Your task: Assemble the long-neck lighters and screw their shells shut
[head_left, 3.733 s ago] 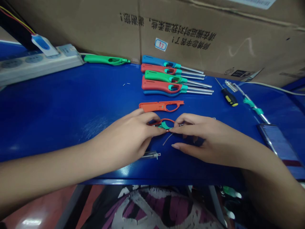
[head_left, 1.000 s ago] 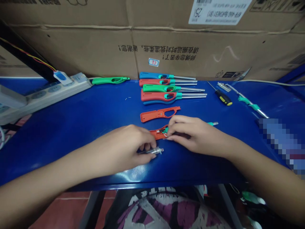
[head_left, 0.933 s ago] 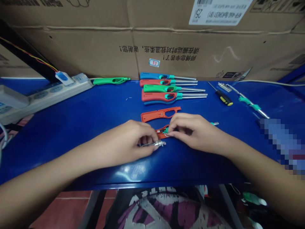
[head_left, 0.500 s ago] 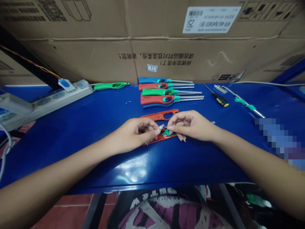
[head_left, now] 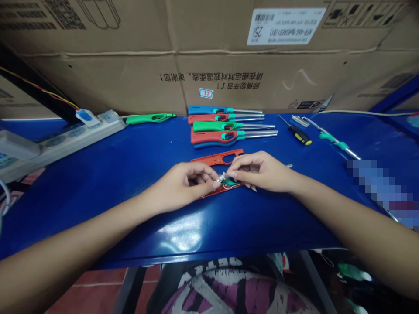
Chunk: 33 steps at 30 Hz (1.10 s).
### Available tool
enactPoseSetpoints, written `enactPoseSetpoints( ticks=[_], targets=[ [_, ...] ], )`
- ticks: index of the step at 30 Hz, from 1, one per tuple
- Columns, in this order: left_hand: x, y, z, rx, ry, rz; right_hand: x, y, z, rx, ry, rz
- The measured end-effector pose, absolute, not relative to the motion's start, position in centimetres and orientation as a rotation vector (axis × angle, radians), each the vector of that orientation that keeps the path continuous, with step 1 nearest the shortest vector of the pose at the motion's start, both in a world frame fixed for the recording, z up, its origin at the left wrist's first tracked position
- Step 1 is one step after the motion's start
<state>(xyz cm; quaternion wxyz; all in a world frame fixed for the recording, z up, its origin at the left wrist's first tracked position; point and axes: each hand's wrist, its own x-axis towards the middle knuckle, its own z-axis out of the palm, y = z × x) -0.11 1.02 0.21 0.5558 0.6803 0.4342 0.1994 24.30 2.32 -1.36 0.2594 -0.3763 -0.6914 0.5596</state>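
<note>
Between the thumb and fingers of my left hand (head_left: 183,185) is a small silvery, partly clear lighter part (head_left: 221,178), perhaps the fuel tank's valve end; the rest of it is hidden by my fingers. My right hand (head_left: 265,171) pinches right at that part's tip, its thumb and forefinger closed; whatever they grip is too small to make out. Below both hands lies an orange-red lighter handle half (head_left: 214,193), with a green trigger piece (head_left: 233,182) and a white wire in it. The other handle half (head_left: 206,160) rests just behind my hands, inner side up.
Several assembled lighters (head_left: 212,138) lie stacked at the back. A green handle (head_left: 147,118) sits beside a power strip (head_left: 70,137) on the left. To the right are a screwdriver (head_left: 300,135) and a metal tube with green parts (head_left: 342,145). A cardboard box (head_left: 131,83) stands behind.
My right fingertips have moved slightly left, closer to the silvery part's tip. The whole view has shifted a little; my left hand keeps its hold.
</note>
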Motion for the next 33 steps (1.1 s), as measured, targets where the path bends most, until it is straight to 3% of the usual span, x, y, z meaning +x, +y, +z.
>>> enactPoseSetpoints(
  ticks=[33],
  targets=[
    [0.15,0.73,0.05,1.661,1.061,0.467,24.06,2.07,-1.28,-1.071,-1.997,1.412]
  ],
)
